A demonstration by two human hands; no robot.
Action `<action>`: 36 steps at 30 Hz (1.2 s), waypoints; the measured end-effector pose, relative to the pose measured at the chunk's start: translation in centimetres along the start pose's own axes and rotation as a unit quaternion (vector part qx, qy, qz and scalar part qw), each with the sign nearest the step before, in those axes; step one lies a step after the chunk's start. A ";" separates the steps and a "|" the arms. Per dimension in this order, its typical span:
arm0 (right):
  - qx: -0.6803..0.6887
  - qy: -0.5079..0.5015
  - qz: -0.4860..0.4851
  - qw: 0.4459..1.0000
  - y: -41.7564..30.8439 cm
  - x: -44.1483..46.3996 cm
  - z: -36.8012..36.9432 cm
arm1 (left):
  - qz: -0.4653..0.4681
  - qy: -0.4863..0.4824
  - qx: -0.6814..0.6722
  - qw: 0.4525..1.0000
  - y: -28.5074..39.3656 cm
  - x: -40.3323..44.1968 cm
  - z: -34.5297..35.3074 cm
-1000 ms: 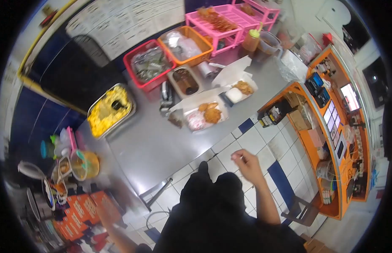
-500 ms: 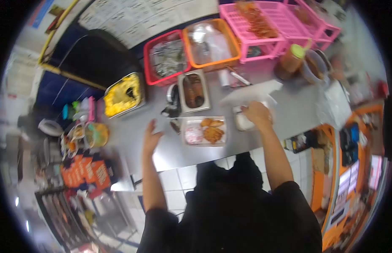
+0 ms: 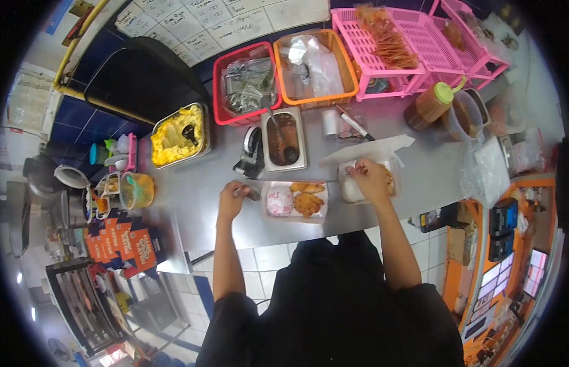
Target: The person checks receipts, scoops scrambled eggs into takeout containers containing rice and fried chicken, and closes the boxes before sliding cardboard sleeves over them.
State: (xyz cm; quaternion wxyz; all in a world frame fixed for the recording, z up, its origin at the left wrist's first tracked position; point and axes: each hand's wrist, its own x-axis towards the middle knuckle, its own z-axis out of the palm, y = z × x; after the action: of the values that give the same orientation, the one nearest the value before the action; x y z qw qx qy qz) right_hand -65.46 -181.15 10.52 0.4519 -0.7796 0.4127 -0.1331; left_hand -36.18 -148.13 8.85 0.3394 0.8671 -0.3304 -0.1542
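My left hand [image 3: 230, 200] is at the left side of an open paper box [image 3: 295, 217], fingers drawn together beside a small dark, shiny item [image 3: 254, 193]; whether they grip it is unclear. That box holds a paper-wrapped rice portion [image 3: 279, 202] and fried chicken pieces [image 3: 308, 204]. Over a second open box [image 3: 391, 160], its lid raised, my right hand [image 3: 371, 180] has its fingers bent together at a white wrapped portion [image 3: 350, 186]. What is between those fingertips is hidden. Some fried food [image 3: 389, 181] shows beside that hand.
Behind the boxes stand a metal pan of dark sauce with a ladle [image 3: 283, 137], a tape dispenser [image 3: 250, 153] and a tray of yellow food [image 3: 178, 137]. Red [image 3: 218, 92] and orange [image 3: 353, 85] baskets, pink racks [image 3: 394, 82] and a sauce bottle [image 3: 426, 109] line the back.
My left hand has moved inward to the first box's left side, its fingers closing from spread. My right hand stays at the second box. The view has shifted slightly.
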 end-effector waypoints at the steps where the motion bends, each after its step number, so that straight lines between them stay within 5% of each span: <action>1: 0.032 -0.037 0.031 0.998 -1.7 -1.1 -1.7 | -0.016 0.025 -0.016 0.999 2.6 -1.1 -1.0; 4: 0.361 -0.030 0.126 0.924 -3.7 -4.5 -4.4 | -0.036 0.048 -0.057 0.997 8.9 -4.8 -3.5; 11: 0.375 -0.079 0.052 0.922 -4.9 -9.6 -7.6 | 0.275 0.087 0.153 0.945 15.1 -3.1 2.2; 14: 0.251 -0.169 -0.031 0.953 -8.0 -10.6 -9.9 | 0.257 0.067 0.204 0.942 18.5 -3.6 2.1; 15: 0.202 -0.196 -0.086 0.956 -9.5 -10.6 -10.6 | 0.199 0.034 0.122 0.972 19.8 -4.7 2.1; 18: 0.165 -0.303 -0.152 0.926 -12.4 -9.6 -11.6 | 0.240 -0.093 -0.212 0.943 25.7 -6.2 1.8; 22: 0.264 -0.337 -0.074 0.901 -15.3 -8.5 -12.9 | 0.073 -0.359 -0.563 0.741 28.5 -4.6 4.9; 26: 0.272 -0.235 -0.069 0.931 -14.7 -8.1 -14.4 | 0.114 -0.395 -0.504 0.759 29.4 -4.0 3.1; 29: 0.296 -0.248 -0.060 0.920 -15.6 -8.1 -15.3 | 0.277 -0.256 -0.390 0.840 30.4 -2.6 4.5; 36: 0.344 -0.109 -0.055 0.931 -16.0 -7.6 -14.4 | 0.181 -0.321 -0.490 0.790 31.7 -2.1 4.2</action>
State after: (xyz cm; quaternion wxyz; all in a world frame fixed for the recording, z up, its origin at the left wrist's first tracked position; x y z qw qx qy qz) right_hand -70.19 -179.85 32.84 0.7267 -0.6072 0.2467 -0.2057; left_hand -54.68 -166.25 27.78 0.6149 0.4093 -0.4510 -0.5010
